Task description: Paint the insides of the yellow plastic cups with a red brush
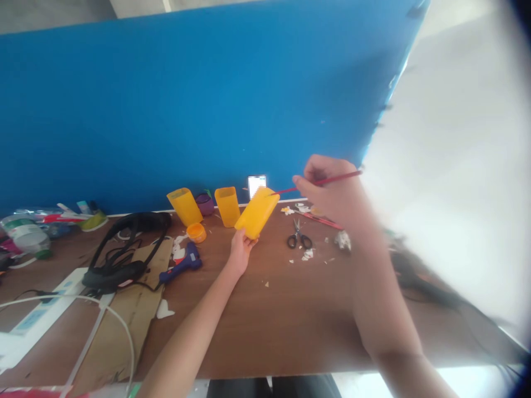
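Observation:
My left hand (241, 251) grips the lower end of a yellow container (258, 213), which tilts to the right above the table. My right hand (327, 179) is closed around a thin red paintbrush (338, 177). The brush's tip meets the container near its upper right edge; whether it touches I cannot tell. Two similar yellow containers stand behind and to the left, one upright (228, 207) and one leaning (185, 207). A small open jar of orange-yellow paint (196, 232) sits in front of the leaning one.
Black-handled scissors (299, 235) lie amid white scraps. A blue glue gun (181, 264), cardboard (124, 326), a black headset (110, 273) and a white power strip (45, 315) occupy the left. A lit phone (256, 183) leans against the blue partition (186, 110).

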A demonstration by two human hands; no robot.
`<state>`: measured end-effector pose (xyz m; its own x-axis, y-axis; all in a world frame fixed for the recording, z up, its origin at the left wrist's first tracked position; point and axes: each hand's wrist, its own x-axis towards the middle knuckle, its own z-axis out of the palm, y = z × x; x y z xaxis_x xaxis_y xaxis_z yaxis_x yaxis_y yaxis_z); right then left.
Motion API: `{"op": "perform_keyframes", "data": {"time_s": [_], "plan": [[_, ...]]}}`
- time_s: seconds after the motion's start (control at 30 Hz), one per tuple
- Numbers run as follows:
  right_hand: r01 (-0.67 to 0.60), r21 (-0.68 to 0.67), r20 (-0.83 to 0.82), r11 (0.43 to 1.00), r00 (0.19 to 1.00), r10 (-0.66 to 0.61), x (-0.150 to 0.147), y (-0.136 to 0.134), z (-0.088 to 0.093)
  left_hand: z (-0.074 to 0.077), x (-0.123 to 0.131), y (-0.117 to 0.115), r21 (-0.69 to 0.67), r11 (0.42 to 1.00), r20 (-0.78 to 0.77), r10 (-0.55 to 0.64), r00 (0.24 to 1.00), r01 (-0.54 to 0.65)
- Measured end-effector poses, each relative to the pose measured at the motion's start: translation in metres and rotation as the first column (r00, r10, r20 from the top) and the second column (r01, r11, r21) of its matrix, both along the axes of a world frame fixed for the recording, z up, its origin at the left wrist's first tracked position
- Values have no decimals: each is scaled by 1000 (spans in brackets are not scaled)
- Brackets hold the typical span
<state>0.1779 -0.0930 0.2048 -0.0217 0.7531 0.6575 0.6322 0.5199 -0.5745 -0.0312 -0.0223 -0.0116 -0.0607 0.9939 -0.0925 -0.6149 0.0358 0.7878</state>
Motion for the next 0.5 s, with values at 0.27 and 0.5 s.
{"op": "perform_keyframes", "data": {"time_s": [0.27,0.5], "plan": [[-38,-69,-30,997,999,36,6,11,-5,9,-1,-3,-65,997,40,-38,998,41],[-126,-131,-43,983,992,122,8,9,-5,13,-8,-5,-77,992,109,-95,990,104]]}}
